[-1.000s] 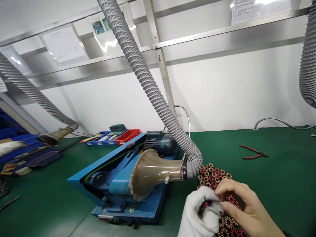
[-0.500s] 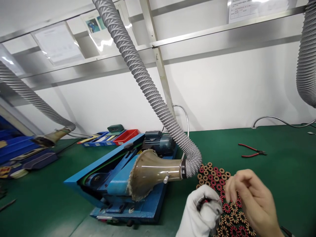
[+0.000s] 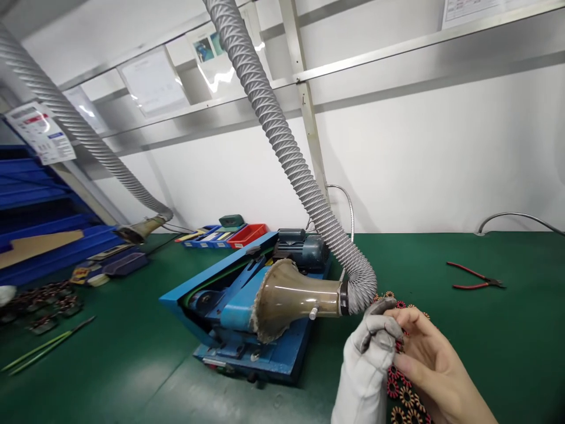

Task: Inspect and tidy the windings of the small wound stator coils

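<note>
Much of the pile of small red and copper rings (image 3: 404, 394) is covered by the two hands, and its lower part runs off the bottom edge of the picture; only a few rings show above the fingers, near the hose end, and a strip shows between the wrists. Both forearms are cut off at the bottom edge.

The left hand (image 3: 371, 347), in a white glove with greyed fingertips, is raised over the pile with its fingers curled inward and pressed close together. Whether it grips a ring cannot be made out: the glove hides whatever lies inside the curl. The bare right hand (image 3: 426, 359) lies just beside it, palm turned toward the glove, its thumb and fingers bent and touching the gloved fingertips. A bit of red shows at the meeting point, too small to tell whether it is pinched or simply lies behind.

The rings rest on the green bench (image 3: 485, 341), directly below and behind both hands. To their left a grey ribbed hose (image 3: 304, 182) ends in a brown funnel (image 3: 291, 297) over a blue machine (image 3: 238, 312). Red-handled pliers (image 3: 474, 278) lie well apart to the right.
</note>
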